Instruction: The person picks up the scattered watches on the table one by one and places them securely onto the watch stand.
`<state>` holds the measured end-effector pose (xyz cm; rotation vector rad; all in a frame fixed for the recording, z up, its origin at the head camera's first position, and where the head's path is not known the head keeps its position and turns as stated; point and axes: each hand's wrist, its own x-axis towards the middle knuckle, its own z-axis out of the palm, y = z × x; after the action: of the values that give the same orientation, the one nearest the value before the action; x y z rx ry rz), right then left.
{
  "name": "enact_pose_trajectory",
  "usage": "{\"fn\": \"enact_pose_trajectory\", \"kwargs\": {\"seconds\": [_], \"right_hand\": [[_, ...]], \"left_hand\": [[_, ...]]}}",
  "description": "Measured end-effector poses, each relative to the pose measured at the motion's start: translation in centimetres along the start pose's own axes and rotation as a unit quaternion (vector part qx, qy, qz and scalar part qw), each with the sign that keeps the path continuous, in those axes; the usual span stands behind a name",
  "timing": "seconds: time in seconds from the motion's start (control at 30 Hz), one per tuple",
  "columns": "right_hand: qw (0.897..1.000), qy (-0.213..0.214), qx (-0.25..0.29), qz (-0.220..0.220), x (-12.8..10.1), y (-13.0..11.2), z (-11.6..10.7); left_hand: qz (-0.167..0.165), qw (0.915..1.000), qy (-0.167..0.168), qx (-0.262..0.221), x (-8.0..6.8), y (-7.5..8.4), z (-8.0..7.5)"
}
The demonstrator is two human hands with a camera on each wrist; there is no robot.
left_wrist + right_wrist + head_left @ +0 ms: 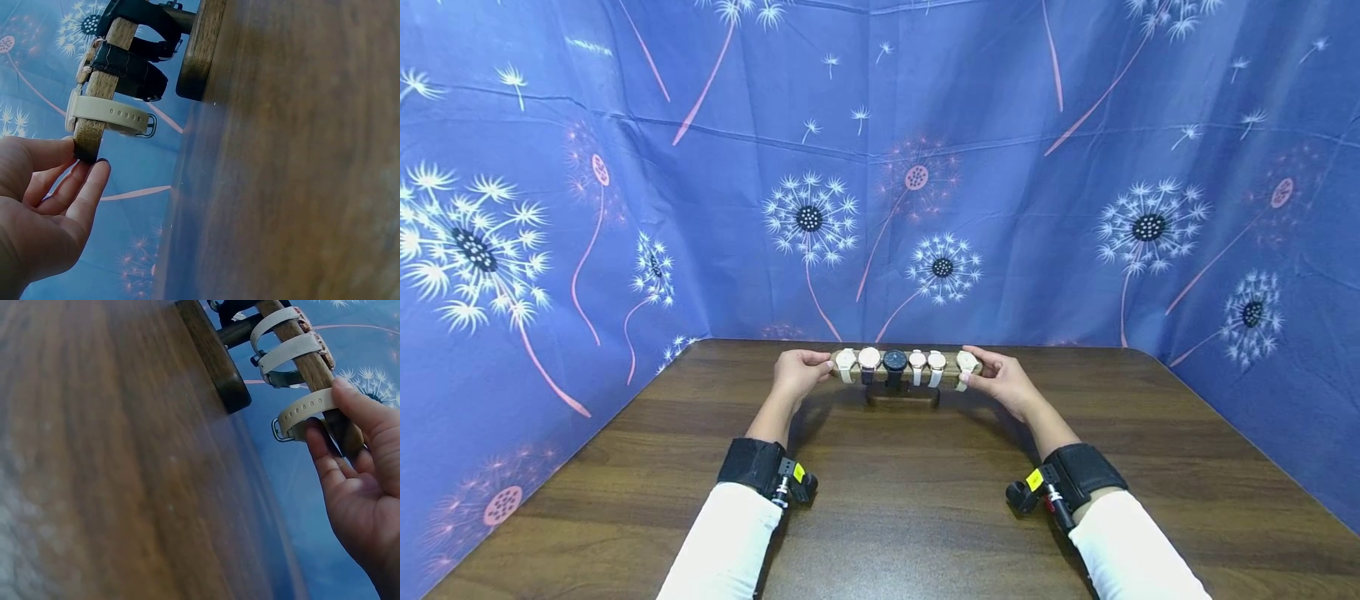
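A wooden T-shaped watch stand sits at the far middle of the table. Its crossbar carries several watches, most with pale straps and one black. My left hand pinches the bar's left end, thumb on top and fingers under it, beside a beige-strapped watch. My right hand pinches the right end, thumb over the outermost beige watch strap and fingers curled beneath the bar. The stand's round base rests on the tabletop.
A blue dandelion-print curtain closes off the back and both sides of the brown wooden table. Both forearms wear white sleeves and black wrist straps with small cameras.
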<state>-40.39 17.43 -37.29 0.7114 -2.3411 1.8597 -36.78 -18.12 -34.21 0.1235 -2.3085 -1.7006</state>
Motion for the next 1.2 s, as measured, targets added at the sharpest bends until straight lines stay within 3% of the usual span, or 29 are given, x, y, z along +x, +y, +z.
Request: {"fn": "enact_pose_trajectory", "kwargs": {"seconds": [0.27,0.57,0.97,1.1,1.2], "right_hand": [[0.998,-0.002,-0.062,-0.012,0.4,-0.9,0.2],[0.995,-0.014,-0.095,-0.012,0.7,-1.3,0.4],[0.999,-0.021,-0.046,-0.01,0.2,-1.1,0.3],[0.998,-0.019,-0.052,-0.015,0.3,-1.0,0.3],[0.996,-0.013,-0.087,-0.026,0.3,-1.0,0.4]], "left_hand": [[-0.002,1.0,0.001,-0.005,-0.1,0.0,0.0],[0.003,1.0,0.005,-0.003,0.0,-0.2,0.1],[0.007,0.9999,0.012,-0.007,0.0,0.0,0.3],[0.001,0.9999,0.012,-0.004,-0.1,0.0,0.3],[0.002,0.9999,0.012,-0.003,-0.1,0.0,0.2]]}}
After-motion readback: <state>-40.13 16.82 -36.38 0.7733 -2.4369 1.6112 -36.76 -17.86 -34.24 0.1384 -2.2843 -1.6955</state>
